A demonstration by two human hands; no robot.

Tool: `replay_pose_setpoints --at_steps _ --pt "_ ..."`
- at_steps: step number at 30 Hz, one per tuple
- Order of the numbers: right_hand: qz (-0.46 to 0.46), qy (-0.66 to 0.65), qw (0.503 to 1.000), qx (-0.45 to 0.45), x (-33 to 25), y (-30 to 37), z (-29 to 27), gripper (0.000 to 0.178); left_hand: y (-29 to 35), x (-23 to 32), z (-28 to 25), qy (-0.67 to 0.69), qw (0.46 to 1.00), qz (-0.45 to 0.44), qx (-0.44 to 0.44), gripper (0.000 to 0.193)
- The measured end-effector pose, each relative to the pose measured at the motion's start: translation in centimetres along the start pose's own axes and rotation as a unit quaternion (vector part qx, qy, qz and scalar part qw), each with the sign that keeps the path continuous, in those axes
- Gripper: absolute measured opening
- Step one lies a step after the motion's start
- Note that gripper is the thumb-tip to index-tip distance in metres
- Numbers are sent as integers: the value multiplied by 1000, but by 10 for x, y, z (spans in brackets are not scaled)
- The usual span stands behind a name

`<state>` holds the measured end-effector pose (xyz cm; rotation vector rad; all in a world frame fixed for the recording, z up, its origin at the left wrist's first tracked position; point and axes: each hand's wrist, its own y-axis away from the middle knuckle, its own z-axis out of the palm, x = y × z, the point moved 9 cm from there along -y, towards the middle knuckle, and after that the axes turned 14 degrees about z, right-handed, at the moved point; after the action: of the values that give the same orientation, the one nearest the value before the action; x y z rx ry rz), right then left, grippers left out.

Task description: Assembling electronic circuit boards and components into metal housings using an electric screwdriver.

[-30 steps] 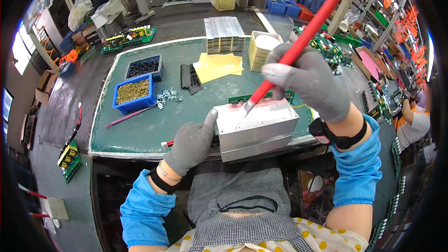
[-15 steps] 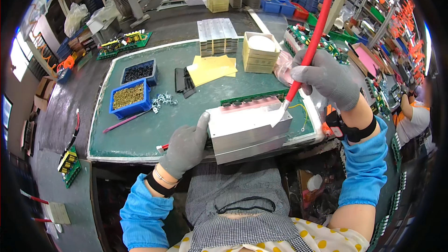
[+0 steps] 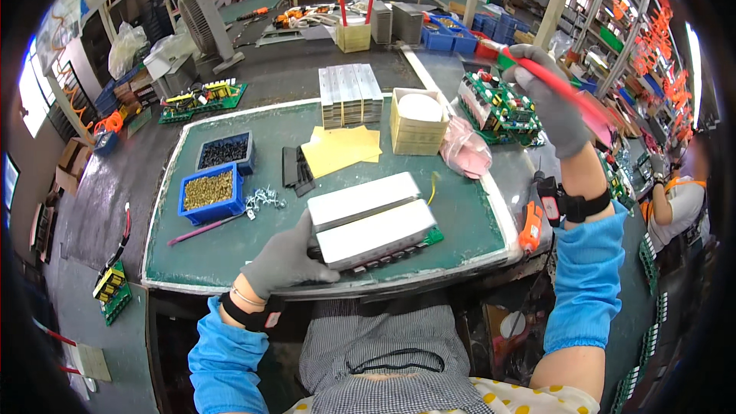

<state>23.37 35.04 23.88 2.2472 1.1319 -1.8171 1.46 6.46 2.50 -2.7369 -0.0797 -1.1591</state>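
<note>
In front of me on the green mat lies a silver aluminium heat sink block (image 3: 376,230), two long pale faces upward. The green circuit board (image 3: 435,235) shows along its near lower edge and right end. My left hand (image 3: 287,261), gloved in grey, grips the block's left end, with the thumb along the near side and the fingers behind. Raised to the right, my gloved right hand (image 3: 553,103) is closed round a red-handled brush (image 3: 563,88). The brush is smeared by motion and its tip cannot be made out.
Beyond the block are yellow sheets (image 3: 341,150), black strips (image 3: 295,171), stacked metal plates (image 3: 350,96) and a box with a white round container (image 3: 418,119). Blue bins of small parts (image 3: 211,195) stand left. An orange power screwdriver (image 3: 530,226) and a populated circuit board (image 3: 502,111) are right.
The block has been turned over, so the board's edge moved from the far side to the near side. My right hand has lifted the brush up and away from it.
</note>
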Motion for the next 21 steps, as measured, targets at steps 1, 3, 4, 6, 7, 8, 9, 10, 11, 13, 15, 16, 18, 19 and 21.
replay_pose_setpoints --at_steps 1,3,4,6,7,8,9,10,11,13,15,16,18,19,21 --pt "17 25 999 29 14 -15 -5 24 0 -3 2 81 997 -5 -10 108" --pt "31 47 996 63 36 -41 -12 27 -2 -6 7 200 979 -15 -34 110" --pt "48 65 993 81 49 -52 -16 28 -2 -5 8 241 970 -3 -27 111" --pt "63 83 989 101 68 -77 -17 30 -4 -3 9 276 961 11 -23 114" --pt "78 103 986 101 77 -91 -15 29 -3 -7 10 283 959 -11 -24 114" --pt "119 131 977 122 90 -100 -16 28 -3 -7 10 276 961 -10 -26 115" --pt "82 154 974 143 90 -105 -12 23 -2 -9 10 266 963 -25 -26 114" --pt "57 150 978 134 92 -109 -4 23 -1 -10 10 269 962 -34 -28 114" --pt "-1 238 958 161 86 -109 4 23 -2 -10 9 258 965 -35 -26 114" --pt "-70 327 926 174 82 -109 23 21 -3 -7 6 232 972 -19 -22 113" --pt "-73 373 914 140 91 -107 46 22 -2 -10 7 233 971 -40 -20 113" --pt "-92 412 900 110 93 -103 57 23 -2 -11 6 214 976 -45 -20 113" --pt "-49 423 904 -33 114 -96 82 26 -1 -11 8 232 971 -51 -14 112" --pt "-94 482 865 -101 115 -86 93 28 -2 -9 6 226 973 -36 -5 111" --pt "-47 471 866 -162 121 -76 81 27 -1 -13 9 234 971 -49 -10 111"
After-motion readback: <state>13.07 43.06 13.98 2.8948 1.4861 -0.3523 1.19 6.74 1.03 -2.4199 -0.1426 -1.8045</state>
